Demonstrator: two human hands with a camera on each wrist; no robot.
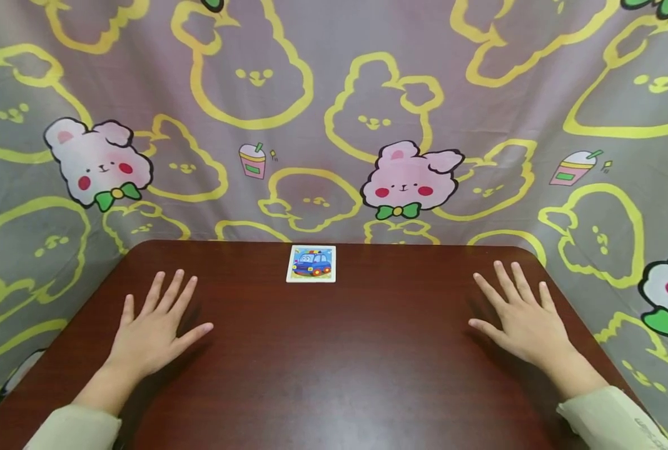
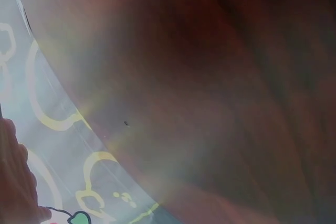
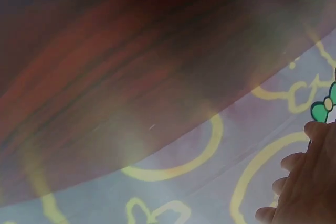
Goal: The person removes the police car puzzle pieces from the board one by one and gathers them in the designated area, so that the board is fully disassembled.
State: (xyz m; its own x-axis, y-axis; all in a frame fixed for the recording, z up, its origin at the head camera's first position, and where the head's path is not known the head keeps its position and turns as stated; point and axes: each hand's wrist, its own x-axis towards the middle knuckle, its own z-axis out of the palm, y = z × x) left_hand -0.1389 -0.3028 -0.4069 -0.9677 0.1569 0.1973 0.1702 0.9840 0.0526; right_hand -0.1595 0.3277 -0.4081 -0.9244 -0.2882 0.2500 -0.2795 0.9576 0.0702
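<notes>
A small square picture card or puzzle with a white border and a blue cartoon police car (image 1: 311, 264) lies near the table's far edge, left of centre. My left hand (image 1: 151, 331) is over the table's left side, its fingers straight and spread, holding nothing. On the opposite side my right hand (image 1: 525, 322) is likewise spread with straight fingers and nothing in it. Both hands are well apart from the picture. Only part of the left hand (image 2: 16, 177) shows at the left wrist view's edge, and part of the right hand (image 3: 310, 182) at the lower right of the right wrist view.
The dark brown, glossy wooden table (image 1: 334, 362) has rounded far corners. A grey curtain (image 1: 334, 37) printed with yellow outlines and pink bunny faces hangs behind it and along both sides. Light sleeves (image 1: 75, 428) cover both forearms.
</notes>
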